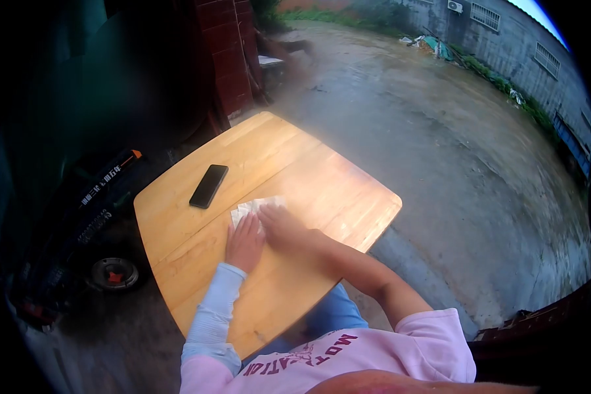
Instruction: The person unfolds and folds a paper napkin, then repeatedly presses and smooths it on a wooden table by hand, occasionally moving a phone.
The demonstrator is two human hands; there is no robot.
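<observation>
A small piece of whitish paper or cloth (243, 209) lies on the wooden table (197, 262). My left hand (245, 243) rests flat on its near edge, fingers stretched out and pointing away from me. Over its right part lies my right hand (279, 225), reaching in from the right and close beside the left; its fingers are partly blurred. A black phone (209, 186) lies on the table beyond my hands to the left, touched by neither.
A dark three-wheeled vehicle (79, 223) with a wheel (115, 273) stands left of the table. Red brickwork (226, 59) rises behind it. Wet concrete ground (440, 171) stretches right towards a grey building (505, 59).
</observation>
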